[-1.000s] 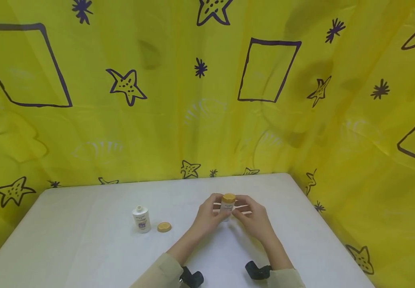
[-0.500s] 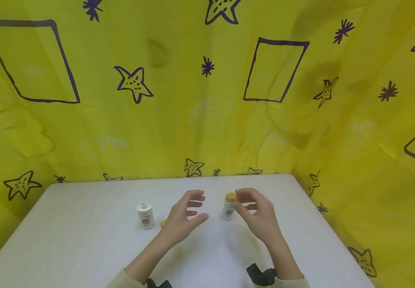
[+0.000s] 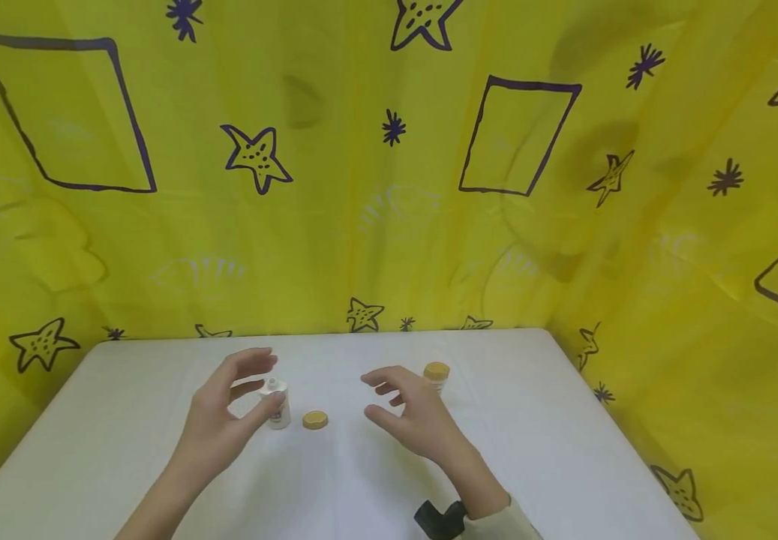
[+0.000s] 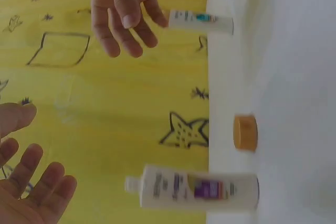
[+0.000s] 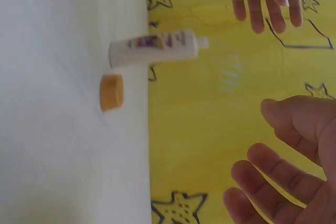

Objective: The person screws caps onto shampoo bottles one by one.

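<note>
While poising the left hand (image 3: 216, 427) with fingers wide near the uncapped bottle (image 4: 200, 189) on the left of the white worktop (image 3: 334, 480), hovers the right hand (image 3: 422, 420), with fingers also wide, nearer than the gold-capped bottle (image 3: 437, 373) at right. Shows a gold cap (image 3: 315, 420) lying just right of the uncapped bottle. Enclosed far, left and right by yellow sheeting (image 3: 321, 247) with dark starfish outlines (image 3: 258, 157).

lettering (image 4: 209, 189) on the uncapped bottle (image 4: 244, 191) and the capped bottle (image 4: 184, 19) is too blurred to read.

Head view looks ahead, downward; nearer wrist views share the loose cap (image 4: 245, 132).
</note>
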The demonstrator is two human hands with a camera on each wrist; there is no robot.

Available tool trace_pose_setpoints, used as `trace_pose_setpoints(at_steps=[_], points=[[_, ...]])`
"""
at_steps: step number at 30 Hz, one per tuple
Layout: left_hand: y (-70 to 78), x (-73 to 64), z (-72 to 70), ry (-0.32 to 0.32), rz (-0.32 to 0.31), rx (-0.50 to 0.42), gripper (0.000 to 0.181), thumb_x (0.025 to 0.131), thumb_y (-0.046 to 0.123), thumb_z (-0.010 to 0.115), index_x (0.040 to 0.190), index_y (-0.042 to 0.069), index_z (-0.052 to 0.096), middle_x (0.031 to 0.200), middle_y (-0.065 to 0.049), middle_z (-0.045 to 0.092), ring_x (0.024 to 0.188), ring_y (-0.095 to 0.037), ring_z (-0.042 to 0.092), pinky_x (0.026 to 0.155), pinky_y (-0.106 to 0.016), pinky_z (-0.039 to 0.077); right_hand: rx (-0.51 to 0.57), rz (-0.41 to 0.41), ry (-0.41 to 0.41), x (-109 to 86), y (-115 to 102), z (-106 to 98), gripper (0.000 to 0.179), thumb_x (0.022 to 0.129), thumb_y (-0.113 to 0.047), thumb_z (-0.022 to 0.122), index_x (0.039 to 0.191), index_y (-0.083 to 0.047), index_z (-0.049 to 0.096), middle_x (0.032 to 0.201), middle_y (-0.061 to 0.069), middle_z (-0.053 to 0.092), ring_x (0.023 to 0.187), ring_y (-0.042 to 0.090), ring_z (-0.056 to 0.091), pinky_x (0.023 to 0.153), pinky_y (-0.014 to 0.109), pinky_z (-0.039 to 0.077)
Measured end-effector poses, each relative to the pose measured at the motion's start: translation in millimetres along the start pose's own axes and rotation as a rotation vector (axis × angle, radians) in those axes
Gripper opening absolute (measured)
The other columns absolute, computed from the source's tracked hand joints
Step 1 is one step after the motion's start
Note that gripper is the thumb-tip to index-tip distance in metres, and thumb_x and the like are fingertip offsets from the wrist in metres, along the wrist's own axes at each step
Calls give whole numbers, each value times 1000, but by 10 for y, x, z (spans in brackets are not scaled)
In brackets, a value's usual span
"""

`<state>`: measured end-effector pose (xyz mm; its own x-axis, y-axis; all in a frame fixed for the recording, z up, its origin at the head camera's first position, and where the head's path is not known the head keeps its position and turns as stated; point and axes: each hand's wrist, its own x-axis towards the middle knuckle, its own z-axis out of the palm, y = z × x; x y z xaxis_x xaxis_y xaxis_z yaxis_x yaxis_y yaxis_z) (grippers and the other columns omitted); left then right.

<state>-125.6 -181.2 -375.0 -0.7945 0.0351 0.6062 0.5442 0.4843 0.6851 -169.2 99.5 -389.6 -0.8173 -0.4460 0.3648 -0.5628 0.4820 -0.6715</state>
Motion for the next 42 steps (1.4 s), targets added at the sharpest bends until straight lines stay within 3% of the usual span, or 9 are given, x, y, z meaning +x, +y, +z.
trace_pose_setpoints(at_steps=[4, 9, 15, 20, 23, 27, 33, 38, 42], points=[[-116, -58, -164, 16, -46, 36, 64, 79, -5, 80, 135, 11, 54, 125, -5, 64, 114, 1, 57, 91, -10, 48, -30, 31, -110, 118, -56, 226, 37, 90, -20, 74, 126, -21, 63, 124, -5, 66, 108, 17, 65, 85, 30, 56], [-272, -139, -208, -7, -113, 77, 61, 82, 5, 81, 136, 10, 52, 127, -5, 63, 113, 1, 57, 91, -11, 49, -85, 55, -195, 237, -61, 491, 39, 90, -25, 75, 127, -25, 63, 123, -9, 66, 108, 12, 64, 86, 27, 54], [-466, -221, -165, -78, -205, 89, 60, 86, 17, 80, 138, 12, 50, 132, -7, 61, 117, -22, 61, 91, -15, 51, -156, 93, -263, 318, -96, 718, 43, 85, -25, 77, 126, -27, 65, 125, -12, 65, 108, 14, 64, 88, 29, 52], [-582, -245, -78, -147, -268, 26, 60, 88, 21, 78, 138, 10, 48, 136, -12, 57, 121, -39, 58, 93, -39, 56, -261, 114, -311, 357, -76, 866, 46, 83, -28, 79, 127, -32, 65, 123, -11, 66, 111, 11, 62, 94, 36, 52], [-625, -253, -3, -186, -297, -5, 60, 88, 22, 78, 138, 9, 47, 139, -16, 55, 121, -42, 58, 93, -48, 54, -323, 90, -324, 359, -33, 943, 46, 84, -30, 79, 128, -32, 65, 122, -13, 66, 112, 9, 61, 95, 36, 52], [-666, -256, 82, -223, -327, -31, 59, 88, 19, 77, 139, 12, 48, 137, -17, 57, 121, -42, 58, 94, -50, 54, -380, 58, -323, 362, 20, 1016, 45, 84, -30, 78, 127, -32, 65, 118, -15, 67, 108, 9, 60, 90, 32, 52], [-730, -257, 142, -225, -331, -40, 60, 89, 13, 75, 141, 12, 46, 134, -18, 58, 120, -42, 58, 92, -43, 56, -413, 32, -307, 385, 30, 1053, 39, 82, -24, 80, 119, -30, 70, 109, -15, 70, 96, 7, 58, 80, 26, 51], [-797, -246, 167, -221, -355, -41, 60, 90, 9, 73, 143, 9, 45, 129, -19, 60, 119, -40, 59, 91, -39, 56, -465, -8, -278, 408, 41, 1065, 34, 82, -18, 81, 114, -27, 73, 111, -11, 70, 94, 9, 58, 78, 24, 50], [-848, -236, 203, -236, -393, -43, 53, 91, 9, 72, 138, 5, 48, 127, -20, 62, 118, -39, 60, 92, -37, 56, -482, 28, -299, 421, 69, 1084, 35, 81, -14, 81, 113, -28, 74, 106, -12, 71, 93, 8, 61, 78, 25, 52]])
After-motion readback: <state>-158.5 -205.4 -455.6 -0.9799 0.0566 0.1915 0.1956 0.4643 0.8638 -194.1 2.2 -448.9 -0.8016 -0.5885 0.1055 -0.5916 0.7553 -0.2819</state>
